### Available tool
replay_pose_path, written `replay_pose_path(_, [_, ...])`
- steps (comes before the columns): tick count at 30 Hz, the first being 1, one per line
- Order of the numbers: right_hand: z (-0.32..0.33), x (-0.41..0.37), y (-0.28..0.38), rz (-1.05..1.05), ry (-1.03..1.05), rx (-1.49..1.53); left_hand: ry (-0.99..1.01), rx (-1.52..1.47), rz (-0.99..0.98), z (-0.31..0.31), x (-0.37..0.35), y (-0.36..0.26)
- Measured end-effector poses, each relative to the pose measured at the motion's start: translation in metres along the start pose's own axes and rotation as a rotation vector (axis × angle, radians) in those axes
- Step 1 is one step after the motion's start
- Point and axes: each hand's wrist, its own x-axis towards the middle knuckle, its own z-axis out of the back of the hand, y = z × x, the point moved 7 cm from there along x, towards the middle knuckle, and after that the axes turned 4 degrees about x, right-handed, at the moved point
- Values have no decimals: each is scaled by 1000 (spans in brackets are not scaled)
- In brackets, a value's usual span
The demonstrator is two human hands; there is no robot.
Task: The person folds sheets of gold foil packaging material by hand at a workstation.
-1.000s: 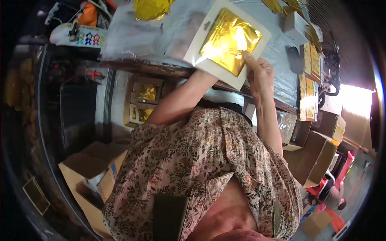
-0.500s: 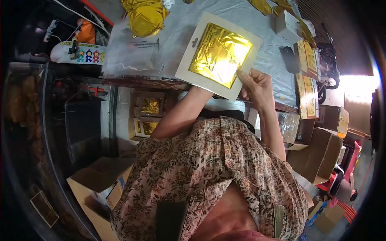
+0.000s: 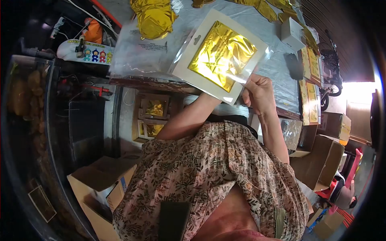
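Observation:
A gold foil balloon pack (image 3: 223,56) lies flat on a pale card with a hanging slot, held up over the near edge of the table. Clear plastic film (image 3: 262,54) shows around the card and shines at its edges. My left forearm (image 3: 192,113) reaches under the card from the left, and the card hides the hand and its fingers. At the card's lower right corner, my right hand (image 3: 260,94) pinches the film's edge between thumb and forefinger, its other fingers curled in.
Crumpled gold foil (image 3: 155,20) lies on the plastic-covered table (image 3: 177,28). A white box (image 3: 292,34) and a dark computer mouse (image 3: 294,66) are on the right. Printed gold packs (image 3: 311,100) line the right edge. Open cardboard boxes (image 3: 102,174) stand on both sides below.
The view has shifted slightly, so the table appears a little to the right. The card has tilted a little, and clear film now shows beyond its edges. My right hand stays at its corner.

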Motion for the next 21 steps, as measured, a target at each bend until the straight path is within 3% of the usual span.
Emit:
replay_pose_path(5, [-2, 0, -4, -39, -56, 2, 110, 149, -4, -6, 3, 5])
replay_pose_path(7, [-2, 2, -5, -32, -43, 34, 12, 399, -245, -22, 3, -12])
replay_pose_path(10, [-4, 3, -7, -33, -43, 45, 114, 317, -102, -30, 5, -7])
replay_pose_path(13, [-9, 4, -4, 6, 0, 95, 99, 575, -244, -47, 10, -13])
replay_pose_path(17, [-9, 2, 0, -10, -32, 69, 154, 239, -138, -37, 8, -15])
replay_pose_path(19, [-2, 3, 1, 11, -31, 137, -33, 1119, -343, -28, 3, -39])
replay_pose_path(20, [4, 2, 3, 15, -35, 139, 12, 804, -346, -7, 7, -44])
replay_pose_path(21, [14, 1, 9, 59, -85, 86, -152, 469, -276, -12, -3, -71])
